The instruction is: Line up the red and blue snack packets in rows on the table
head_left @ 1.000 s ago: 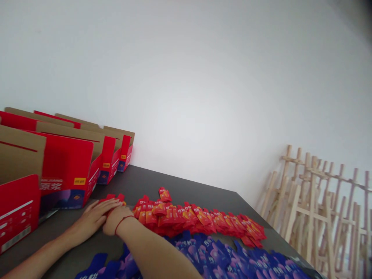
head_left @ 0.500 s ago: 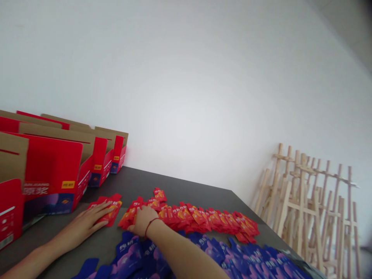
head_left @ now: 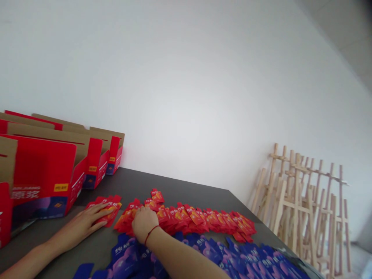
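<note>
From the head cam: our left hand (head_left: 83, 224) lies flat, grip open, fingers spread on a small bunch of red sachets (head_left: 106, 209), near the red cartons (head_left: 46, 174). Our right hand (head_left: 143, 224), red string (head_left: 151, 233) at the wrist, cups the left end of a long row of red sachets (head_left: 197, 219); can't tell if that grip's closed. The row runs left to right along the desk (head_left: 171, 188), tops angled toward the far edge, with a dark strip of desk beyond it. Purple sachets (head_left: 241, 259) crowd its near side, and wooden easel frames (head_left: 299, 209) stand past the desk's right edge.
</note>
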The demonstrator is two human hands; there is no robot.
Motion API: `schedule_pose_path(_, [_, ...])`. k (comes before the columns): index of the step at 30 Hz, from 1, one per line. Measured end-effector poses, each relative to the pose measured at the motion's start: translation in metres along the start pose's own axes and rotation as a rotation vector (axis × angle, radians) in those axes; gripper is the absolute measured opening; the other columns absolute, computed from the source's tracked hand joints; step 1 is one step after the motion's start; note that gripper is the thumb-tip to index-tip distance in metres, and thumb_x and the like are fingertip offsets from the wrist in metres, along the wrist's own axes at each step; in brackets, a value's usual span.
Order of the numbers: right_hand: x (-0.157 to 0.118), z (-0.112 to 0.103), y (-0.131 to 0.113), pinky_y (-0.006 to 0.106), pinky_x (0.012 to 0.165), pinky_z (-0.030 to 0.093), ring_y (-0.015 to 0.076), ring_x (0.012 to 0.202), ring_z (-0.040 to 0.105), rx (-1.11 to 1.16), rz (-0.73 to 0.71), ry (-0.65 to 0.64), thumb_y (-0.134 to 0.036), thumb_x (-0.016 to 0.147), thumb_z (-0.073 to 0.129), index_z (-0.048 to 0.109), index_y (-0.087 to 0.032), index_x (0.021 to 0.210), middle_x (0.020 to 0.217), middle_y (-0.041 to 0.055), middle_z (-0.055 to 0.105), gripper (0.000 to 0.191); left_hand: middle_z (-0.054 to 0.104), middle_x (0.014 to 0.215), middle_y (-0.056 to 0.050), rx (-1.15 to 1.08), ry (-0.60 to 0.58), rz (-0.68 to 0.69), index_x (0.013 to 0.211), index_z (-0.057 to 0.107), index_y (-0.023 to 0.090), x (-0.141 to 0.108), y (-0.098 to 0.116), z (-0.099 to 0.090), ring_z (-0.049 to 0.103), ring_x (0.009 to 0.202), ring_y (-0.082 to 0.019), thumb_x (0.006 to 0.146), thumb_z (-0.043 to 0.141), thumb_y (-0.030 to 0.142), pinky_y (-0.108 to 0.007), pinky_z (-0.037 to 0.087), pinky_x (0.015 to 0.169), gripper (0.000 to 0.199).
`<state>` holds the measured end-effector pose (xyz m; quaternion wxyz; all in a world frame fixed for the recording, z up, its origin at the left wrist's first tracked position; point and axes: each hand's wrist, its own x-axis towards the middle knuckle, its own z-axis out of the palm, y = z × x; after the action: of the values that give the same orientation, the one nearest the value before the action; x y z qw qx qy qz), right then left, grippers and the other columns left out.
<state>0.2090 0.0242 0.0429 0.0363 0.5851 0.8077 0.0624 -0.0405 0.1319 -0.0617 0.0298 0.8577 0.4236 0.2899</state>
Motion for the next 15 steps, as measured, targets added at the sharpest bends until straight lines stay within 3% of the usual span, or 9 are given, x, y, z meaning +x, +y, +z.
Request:
schedule_pose_path(4, [-0.001,-0.012,0.001,0.045,0.099,0.055,0.0352,0.128,0.060,-0.059,-0.001,0.089,-0.025,0.102,0.054,0.065,0.007,0.131,0.136,0.0292,0.064,0.044,0.070,0.142,-0.006,0.035,-0.038,-0.025,0.132,0.072,0.041,-0.003,0.008,-0.006,0.064,0.132,-0.037,0.092,0.054,0.067,-0.050,0.052,0.112,0.051])
schedule_pose_path(8, [0.004,-0.030,-0.005,0.041,0.087,0.059,0.0313,0.110,0.070,-0.030,0.046,0.168,-0.024,0.102,0.053,0.073,-0.002,0.117,0.117,0.0223,0.073,0.032,0.070,0.142,-0.005,0.057,-0.037,-0.049,0.129,0.074,0.043,-0.007,0.013,-0.017,0.063,0.133,-0.038,0.092,0.055,0.059,-0.055,0.051,0.111,0.044])
schedule_pose_path(11, [0.014,-0.040,-0.019,0.039,0.081,0.061,0.0284,0.102,0.074,0.034,0.043,0.213,-0.023,0.103,0.049,0.071,-0.005,0.117,0.112,0.0206,0.075,0.031,0.071,0.141,-0.008,0.066,-0.035,-0.091,0.124,0.077,0.041,-0.011,0.008,-0.023,0.063,0.133,-0.039,0.089,0.057,0.056,-0.057,0.051,0.110,0.043])
schedule_pose_path(15, [0.034,-0.040,-0.053,0.039,0.077,0.063,0.0279,0.100,0.076,0.024,-0.109,0.215,-0.018,0.102,0.047,0.061,0.001,0.132,0.113,0.0239,0.075,0.038,0.072,0.139,-0.007,0.049,-0.036,-0.063,0.117,0.080,0.036,-0.013,-0.006,-0.021,0.063,0.132,-0.038,0.088,0.059,0.054,-0.053,0.050,0.112,0.040])
